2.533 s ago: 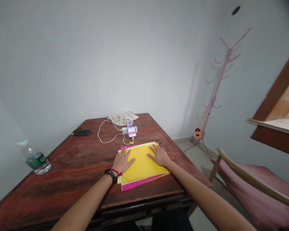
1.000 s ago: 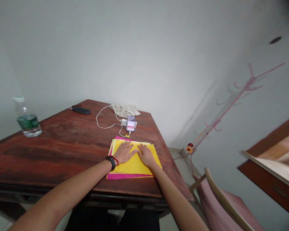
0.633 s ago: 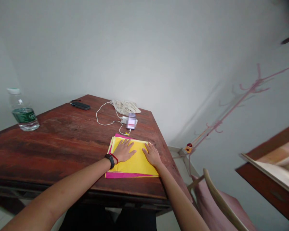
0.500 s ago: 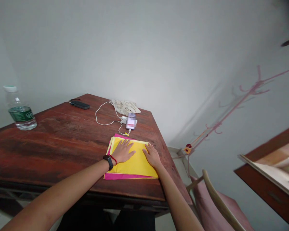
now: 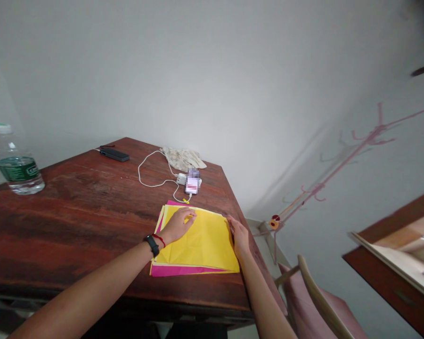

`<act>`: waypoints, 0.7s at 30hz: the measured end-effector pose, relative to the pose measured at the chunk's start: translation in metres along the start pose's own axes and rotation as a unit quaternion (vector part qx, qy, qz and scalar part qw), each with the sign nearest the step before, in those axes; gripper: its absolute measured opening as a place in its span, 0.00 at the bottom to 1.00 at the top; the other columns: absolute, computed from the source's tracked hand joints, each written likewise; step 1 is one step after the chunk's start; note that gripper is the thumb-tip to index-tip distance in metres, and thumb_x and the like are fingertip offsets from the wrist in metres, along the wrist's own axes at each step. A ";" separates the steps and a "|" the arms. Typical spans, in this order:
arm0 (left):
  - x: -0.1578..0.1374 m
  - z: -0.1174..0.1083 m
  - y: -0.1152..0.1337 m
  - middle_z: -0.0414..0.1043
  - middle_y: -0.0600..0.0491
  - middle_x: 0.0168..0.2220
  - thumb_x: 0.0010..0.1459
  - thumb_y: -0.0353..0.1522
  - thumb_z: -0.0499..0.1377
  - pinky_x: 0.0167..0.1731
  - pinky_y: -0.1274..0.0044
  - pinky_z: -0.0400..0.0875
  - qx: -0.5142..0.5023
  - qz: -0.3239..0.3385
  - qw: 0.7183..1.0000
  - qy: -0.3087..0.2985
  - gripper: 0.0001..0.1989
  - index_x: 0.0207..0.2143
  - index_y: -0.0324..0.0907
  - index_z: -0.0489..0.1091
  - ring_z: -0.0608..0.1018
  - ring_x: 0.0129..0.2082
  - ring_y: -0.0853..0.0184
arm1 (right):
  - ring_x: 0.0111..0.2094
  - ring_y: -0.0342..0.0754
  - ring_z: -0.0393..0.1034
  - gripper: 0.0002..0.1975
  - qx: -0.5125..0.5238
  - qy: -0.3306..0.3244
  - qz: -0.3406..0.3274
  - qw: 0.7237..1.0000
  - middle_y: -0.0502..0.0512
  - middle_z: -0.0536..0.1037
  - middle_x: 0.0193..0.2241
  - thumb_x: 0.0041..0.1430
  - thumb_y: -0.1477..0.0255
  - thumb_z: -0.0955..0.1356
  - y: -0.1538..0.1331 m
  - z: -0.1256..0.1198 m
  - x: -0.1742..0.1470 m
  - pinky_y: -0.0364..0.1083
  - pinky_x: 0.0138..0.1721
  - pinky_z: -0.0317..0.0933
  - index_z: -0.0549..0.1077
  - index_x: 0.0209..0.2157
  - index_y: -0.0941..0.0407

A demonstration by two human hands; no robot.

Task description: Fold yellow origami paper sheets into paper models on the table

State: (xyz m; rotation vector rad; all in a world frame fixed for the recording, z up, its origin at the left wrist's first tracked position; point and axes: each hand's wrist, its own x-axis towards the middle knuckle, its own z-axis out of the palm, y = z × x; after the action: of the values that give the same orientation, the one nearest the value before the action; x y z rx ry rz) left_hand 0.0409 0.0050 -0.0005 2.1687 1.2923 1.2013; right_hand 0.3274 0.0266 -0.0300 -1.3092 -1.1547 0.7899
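Note:
A stack of yellow and pink paper sheets (image 5: 201, 240) lies on the dark reddish-brown wooden table (image 5: 88, 207), a yellow sheet on top and pink edges peeking out along the near and left sides. Over the upper left of the stack is my left hand (image 5: 177, 224), its fingers bent and the thumb slightly apart, gripping nothing that I can see. It wears a black watch (image 5: 151, 245) and a red cord. My right hand (image 5: 240, 235) rests along the stack's right edge with its fingers stretched out.
Beyond the paper are a phone (image 5: 192, 181) on a white cable, a white charger (image 5: 181, 179) and a crumpled pale cloth (image 5: 183, 158). A water bottle (image 5: 19, 165) and a black device (image 5: 114, 154) stand left. At right are a chair (image 5: 314, 292) and a pink coat rack (image 5: 339, 165).
My right hand has slid from the sheet's face to its right edge. My left hand has gone from lying flat with spread fingers to bent fingers. The view has shifted slightly.

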 end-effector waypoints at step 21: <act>0.056 -0.013 -0.003 0.71 0.37 0.58 0.40 0.41 0.73 0.55 0.63 0.66 0.164 -0.014 0.958 -0.235 0.45 0.60 0.41 0.64 0.74 0.57 0.43 | 0.18 0.40 0.69 0.05 0.301 0.075 0.143 0.940 0.48 0.76 0.20 0.56 0.70 0.71 -0.010 -0.009 0.007 0.37 0.19 0.65 0.73 0.31 0.56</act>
State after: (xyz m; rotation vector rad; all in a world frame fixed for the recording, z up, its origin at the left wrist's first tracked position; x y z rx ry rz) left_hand 0.0412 0.0523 0.0328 2.4481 1.3646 0.4273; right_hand 0.3362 0.0289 -0.0178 -0.9990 -0.5314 1.1283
